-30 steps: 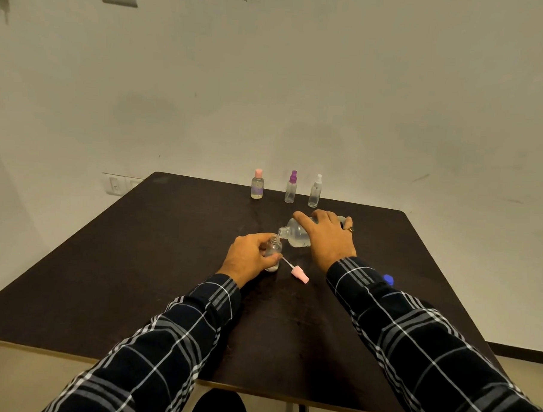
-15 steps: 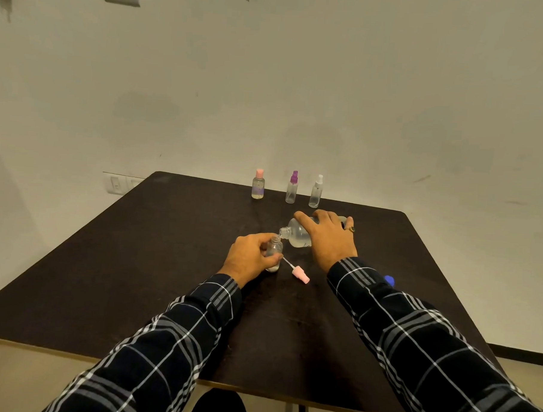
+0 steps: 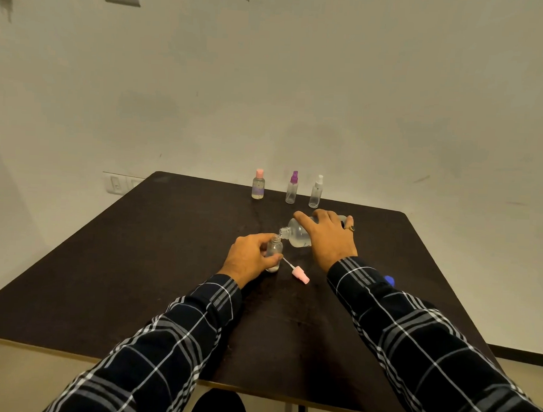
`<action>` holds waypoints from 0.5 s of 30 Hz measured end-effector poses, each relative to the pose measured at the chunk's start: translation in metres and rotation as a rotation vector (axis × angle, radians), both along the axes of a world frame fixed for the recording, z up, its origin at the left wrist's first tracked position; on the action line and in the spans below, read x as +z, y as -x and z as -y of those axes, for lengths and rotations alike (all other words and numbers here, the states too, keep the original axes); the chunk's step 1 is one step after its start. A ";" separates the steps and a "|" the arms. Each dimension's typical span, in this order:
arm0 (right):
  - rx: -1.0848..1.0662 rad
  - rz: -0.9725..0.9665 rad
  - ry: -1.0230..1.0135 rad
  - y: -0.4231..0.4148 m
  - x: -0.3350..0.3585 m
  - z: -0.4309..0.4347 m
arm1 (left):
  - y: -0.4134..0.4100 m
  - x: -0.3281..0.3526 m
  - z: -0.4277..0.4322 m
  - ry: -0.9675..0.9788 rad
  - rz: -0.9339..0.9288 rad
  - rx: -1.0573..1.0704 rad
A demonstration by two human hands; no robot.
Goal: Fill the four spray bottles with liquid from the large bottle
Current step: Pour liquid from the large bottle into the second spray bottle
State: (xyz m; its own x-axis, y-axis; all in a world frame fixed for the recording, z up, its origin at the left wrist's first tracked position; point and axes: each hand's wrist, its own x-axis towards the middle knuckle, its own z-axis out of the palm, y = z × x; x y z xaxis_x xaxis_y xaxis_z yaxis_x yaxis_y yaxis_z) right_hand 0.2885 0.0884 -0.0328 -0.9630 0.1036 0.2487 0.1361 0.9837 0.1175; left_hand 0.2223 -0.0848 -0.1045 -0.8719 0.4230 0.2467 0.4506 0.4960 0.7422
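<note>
Four small spray bottles are on the dark table (image 3: pixel 136 277): the pink-topped bottle (image 3: pixel 258 186), purple-topped bottle (image 3: pixel 291 189) and white-topped bottle (image 3: pixel 316 193) stand capped in a row near the far edge, and the open bottle (image 3: pixel 274 248) stands upright near the middle. One pink spray head (image 3: pixel 301 274) lies just beside it between the hands, and one blue cap (image 3: pixel 389 280) shows partly behind the right sleeve. The left hand (image 3: pixel 249 257) curls round the open bottle, while the right hand (image 3: pixel 329 239) grips the one large bottle (image 3: pixel 297 235) from above, tilted with its mouth at the small opening.
</note>
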 end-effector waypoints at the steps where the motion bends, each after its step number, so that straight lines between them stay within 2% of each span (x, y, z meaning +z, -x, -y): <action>1: 0.000 -0.001 -0.001 0.000 0.000 0.000 | 0.000 0.000 0.000 0.001 0.007 -0.002; 15: -0.001 0.012 0.014 -0.001 0.001 0.001 | 0.005 -0.004 -0.001 0.019 0.008 -0.009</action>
State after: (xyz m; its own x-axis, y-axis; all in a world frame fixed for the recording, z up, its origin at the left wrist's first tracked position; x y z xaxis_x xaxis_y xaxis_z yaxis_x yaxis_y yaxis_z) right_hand 0.2892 0.0873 -0.0314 -0.9660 0.1076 0.2352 0.1354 0.9852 0.1055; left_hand 0.2170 -0.0840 -0.1089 -0.8701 0.4349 0.2318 0.4491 0.5059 0.7365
